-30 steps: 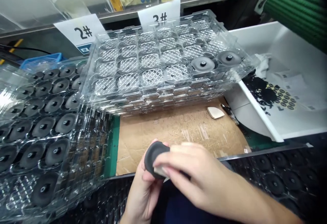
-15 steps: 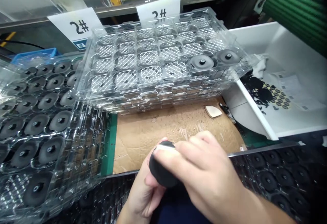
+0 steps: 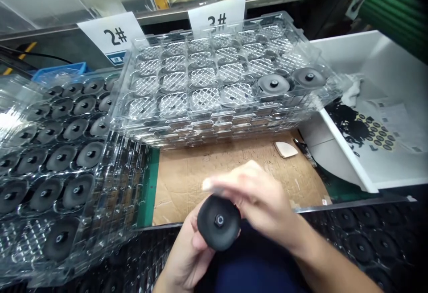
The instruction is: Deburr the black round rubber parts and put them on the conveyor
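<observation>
My left hand [image 3: 192, 244] grips a black round disc-shaped part [image 3: 219, 235] by its edge, above my lap. Its dished face, with a small metal-tipped stub in the middle, is turned up toward me. Just over the disc's upper right rim is my right hand [image 3: 257, 195], blurred, its fingers stretched out to the left. Whether those fingers touch the rim is unclear. Ahead, the top clear plastic tray [image 3: 203, 114] of a stack holds two similar black discs in its front right pockets.
At left stand stacked clear trays [image 3: 110, 181] filled with black discs. A white bin [image 3: 354, 154] at right holds black scraps and sticker sheets. Cardboard [image 3: 187, 172] covers the bench, bearing a whitish pad [image 3: 286, 149] and a dark pen-like tool [image 3: 305, 152]. More disc trays [image 3: 361, 239] lie lower right.
The disc has turned in my left hand so its stubbed face shows. My right hand has shifted up off its face to the rim. The view has shifted slightly left.
</observation>
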Demonstrator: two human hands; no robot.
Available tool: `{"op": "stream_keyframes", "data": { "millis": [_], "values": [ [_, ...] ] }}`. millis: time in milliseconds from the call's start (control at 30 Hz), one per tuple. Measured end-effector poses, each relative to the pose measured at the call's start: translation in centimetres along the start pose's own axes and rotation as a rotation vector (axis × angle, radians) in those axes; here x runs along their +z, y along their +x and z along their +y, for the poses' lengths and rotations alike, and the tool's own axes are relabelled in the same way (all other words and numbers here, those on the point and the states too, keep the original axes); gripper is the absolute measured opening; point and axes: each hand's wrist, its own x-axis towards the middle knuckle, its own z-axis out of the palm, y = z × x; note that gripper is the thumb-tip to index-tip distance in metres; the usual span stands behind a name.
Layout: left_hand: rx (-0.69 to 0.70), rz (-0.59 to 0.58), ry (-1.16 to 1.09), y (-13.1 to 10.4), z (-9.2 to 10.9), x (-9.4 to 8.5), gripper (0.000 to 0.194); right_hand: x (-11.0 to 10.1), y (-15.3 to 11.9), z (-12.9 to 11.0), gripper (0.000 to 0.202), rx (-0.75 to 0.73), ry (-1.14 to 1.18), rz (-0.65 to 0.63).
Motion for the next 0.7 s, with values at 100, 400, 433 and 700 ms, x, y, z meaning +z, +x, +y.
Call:
{"op": "stream_keyframes", "data": {
  "millis": [100, 400, 433, 700],
  "values": [
    [-0.02, -0.122, -0.091, 0.3, 0.3, -0.3, 0.062, 0.5, -1.3, 3.0, 0.025, 0.39, -0.001, 0.03],
    [-0.022, -0.117, -0.18, 1.0, 0.2, -1.7, 0.052, 5.6, -7.0, 4.8, 0.019, 0.454, 0.077, -0.242],
    [-0.022, -0.113, -0.191, 1.1, 0.1, -1.7, 0.052, 5.1, -6.7, 4.8, 0.021, 0.47, 0.072, -0.223],
    [0.076, -0.062, -0.115, 1.3, -0.5, -1.8, 0.051, 0.3, -0.9, -1.2, 0.026, 0.245, 0.083, 0.087]
  ]
}}
